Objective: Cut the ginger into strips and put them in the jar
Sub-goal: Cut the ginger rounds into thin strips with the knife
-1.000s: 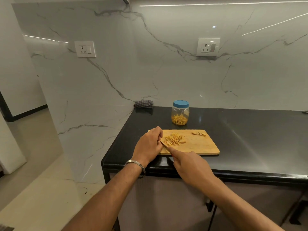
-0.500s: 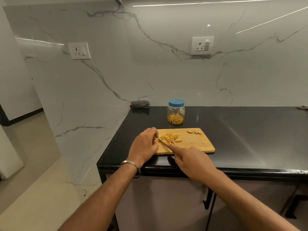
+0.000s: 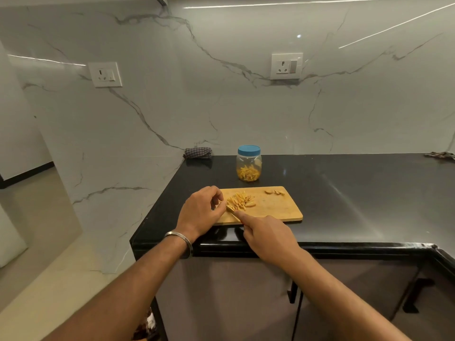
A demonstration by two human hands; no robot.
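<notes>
The pale matt wooden cutting board [image 3: 278, 207] lies on a glossy black stone countertop [image 3: 357, 193]. The clear plastic jar [image 3: 248, 166] has a smooth blue plastic lid [image 3: 249, 150]. Polished white veined marble wall [image 3: 221, 107]; checked cloth [image 3: 198, 153].

One wooden cutting board [image 3: 275, 207] lay on the single black counter [image 3: 344, 193], with one blue-lidded jar [image 3: 248, 163] behind it. Two wall sockets [image 3: 105, 74] were set in the marble, and two cloths [image 3: 198, 153] sat at the back. Two hands showed, the left hand [image 3: 200, 212] and the right hand [image 3: 268, 236], with one knife [image 3: 231, 209] and one bracelet [image 3: 179, 239]; the cut ginger strips [image 3: 240, 202] were too many to count.
</notes>
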